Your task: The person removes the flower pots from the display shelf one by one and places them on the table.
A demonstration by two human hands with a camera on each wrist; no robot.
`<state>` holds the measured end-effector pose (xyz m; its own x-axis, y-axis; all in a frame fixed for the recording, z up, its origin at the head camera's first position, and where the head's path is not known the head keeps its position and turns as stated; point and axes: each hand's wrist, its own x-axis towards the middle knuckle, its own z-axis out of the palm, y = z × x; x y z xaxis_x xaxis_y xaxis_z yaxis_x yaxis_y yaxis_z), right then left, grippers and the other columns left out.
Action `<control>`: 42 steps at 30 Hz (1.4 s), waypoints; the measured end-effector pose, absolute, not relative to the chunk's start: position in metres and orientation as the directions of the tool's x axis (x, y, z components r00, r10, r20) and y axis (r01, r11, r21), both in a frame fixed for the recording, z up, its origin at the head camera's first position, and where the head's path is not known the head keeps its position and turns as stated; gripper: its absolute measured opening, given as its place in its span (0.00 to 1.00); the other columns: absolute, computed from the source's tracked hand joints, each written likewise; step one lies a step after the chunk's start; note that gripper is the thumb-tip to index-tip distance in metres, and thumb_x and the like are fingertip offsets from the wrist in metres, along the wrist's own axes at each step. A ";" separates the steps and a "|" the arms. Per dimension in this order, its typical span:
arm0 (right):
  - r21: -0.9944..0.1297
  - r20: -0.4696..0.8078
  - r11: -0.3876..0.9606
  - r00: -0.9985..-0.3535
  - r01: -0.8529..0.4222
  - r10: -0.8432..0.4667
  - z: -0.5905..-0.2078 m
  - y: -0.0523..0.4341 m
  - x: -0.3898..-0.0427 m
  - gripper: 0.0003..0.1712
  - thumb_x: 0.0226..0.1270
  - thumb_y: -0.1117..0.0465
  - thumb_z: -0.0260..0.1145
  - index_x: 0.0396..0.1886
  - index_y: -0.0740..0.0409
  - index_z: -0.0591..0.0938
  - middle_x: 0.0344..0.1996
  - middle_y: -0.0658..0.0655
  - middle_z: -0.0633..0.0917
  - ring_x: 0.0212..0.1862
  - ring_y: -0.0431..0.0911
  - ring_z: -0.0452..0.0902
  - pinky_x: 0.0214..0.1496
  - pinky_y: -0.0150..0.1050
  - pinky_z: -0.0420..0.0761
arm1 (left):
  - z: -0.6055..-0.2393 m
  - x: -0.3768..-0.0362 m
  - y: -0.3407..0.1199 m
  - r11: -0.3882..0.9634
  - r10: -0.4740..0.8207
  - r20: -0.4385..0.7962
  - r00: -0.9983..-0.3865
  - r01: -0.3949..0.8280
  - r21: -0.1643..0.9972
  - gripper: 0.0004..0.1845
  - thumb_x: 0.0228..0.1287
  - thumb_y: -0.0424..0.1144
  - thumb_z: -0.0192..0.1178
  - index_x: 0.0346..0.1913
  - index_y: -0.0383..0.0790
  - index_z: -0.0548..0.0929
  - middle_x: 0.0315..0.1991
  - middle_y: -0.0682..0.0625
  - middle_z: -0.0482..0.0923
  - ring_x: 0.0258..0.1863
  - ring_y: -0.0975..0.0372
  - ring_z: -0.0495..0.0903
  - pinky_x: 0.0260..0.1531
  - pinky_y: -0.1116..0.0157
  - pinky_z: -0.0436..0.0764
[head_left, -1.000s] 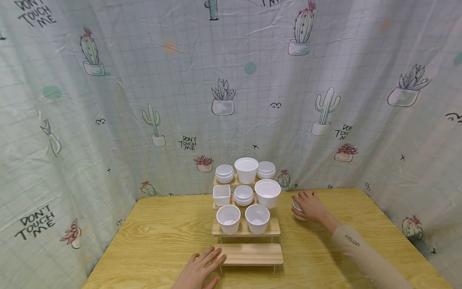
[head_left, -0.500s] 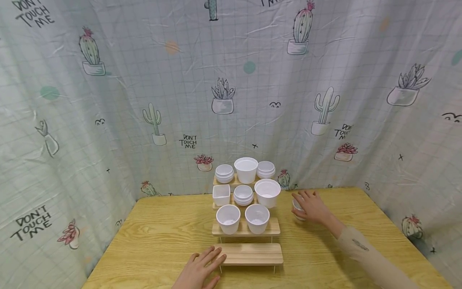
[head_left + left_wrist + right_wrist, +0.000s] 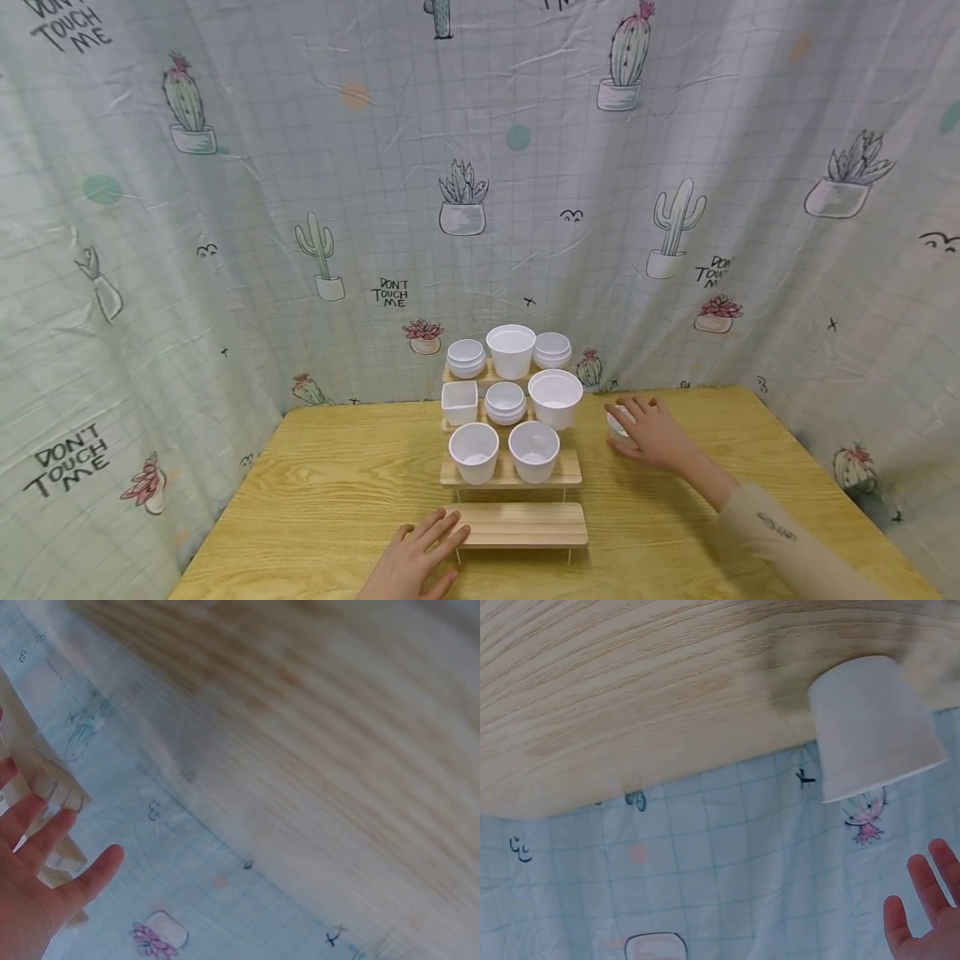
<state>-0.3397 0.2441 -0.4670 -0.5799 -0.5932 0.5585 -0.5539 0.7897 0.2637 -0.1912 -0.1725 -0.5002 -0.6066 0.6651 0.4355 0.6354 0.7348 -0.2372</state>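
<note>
Currently, loose pot (image 3: 877,727): upright on the table (image 3: 337,475), right of the stand (image 3: 525,537) and apart from it; the only pot I see off the shelves.
Right hand (image 3: 651,433): mine hangs over that pot, fingers stretched and spread; those in the wrist view are clear of its wall, so I have no grip.
Stand: eight pots up, so I judge filling it well along, with the loose one left; whether others wait out of view I cannot tell.
Third shelf (image 3: 572,470): two round pots, bare wood at its right end; unfinished, I'd say.
Second shelf (image 3: 482,414): three pots, a square one (image 3: 460,404) leftmost; looks done.
Top shelf (image 3: 491,373): three pots, the tall one (image 3: 512,354) between two squat ones; looks done.
Bottom shelf (image 3: 517,515): potless, so seemingly not begun.
Left hand (image 3: 412,558): fingers spread at that shelf's left end, gripping nothing; whether they touch, I cannot tell.
Curtain (image 3: 390,183): behind everything.
</note>
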 end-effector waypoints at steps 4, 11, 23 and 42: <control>0.275 0.568 0.774 -0.553 -0.571 -0.610 -0.461 0.238 -0.330 0.30 0.51 0.45 0.62 0.52 0.55 0.74 0.44 0.57 0.77 0.45 0.52 0.70 0.42 0.52 0.66 | -0.500 -0.192 -0.173 0.735 0.664 0.440 -0.604 0.635 -0.237 0.30 0.50 0.55 0.60 0.59 0.56 0.70 0.56 0.55 0.73 0.53 0.62 0.72 0.33 0.58 0.75; 0.283 0.634 0.744 -0.463 -0.606 -0.619 -0.451 0.225 -0.311 0.30 0.51 0.47 0.62 0.52 0.58 0.75 0.44 0.57 0.78 0.45 0.52 0.71 0.42 0.51 0.68 | -0.499 -0.192 -0.174 0.729 0.671 0.421 -0.610 0.646 -0.226 0.29 0.52 0.55 0.59 0.60 0.56 0.70 0.56 0.55 0.73 0.53 0.62 0.72 0.32 0.58 0.75; 0.241 0.681 0.708 -0.404 -0.664 -0.611 -0.439 0.198 -0.277 0.30 0.64 0.40 0.46 0.52 0.57 0.74 0.46 0.56 0.78 0.48 0.50 0.72 0.44 0.48 0.70 | -0.499 -0.192 -0.174 0.732 0.667 0.438 -0.603 0.639 -0.235 0.30 0.50 0.55 0.61 0.59 0.56 0.70 0.56 0.55 0.73 0.53 0.62 0.73 0.32 0.58 0.75; 0.236 0.785 0.615 -0.225 -0.752 -0.577 -0.437 0.153 -0.260 0.27 0.64 0.43 0.49 0.49 0.59 0.78 0.46 0.59 0.79 0.46 0.52 0.73 0.46 0.46 0.69 | -0.498 -0.191 -0.171 0.734 0.665 0.447 -0.598 0.635 -0.243 0.30 0.49 0.54 0.61 0.59 0.55 0.71 0.55 0.55 0.73 0.52 0.61 0.73 0.32 0.59 0.75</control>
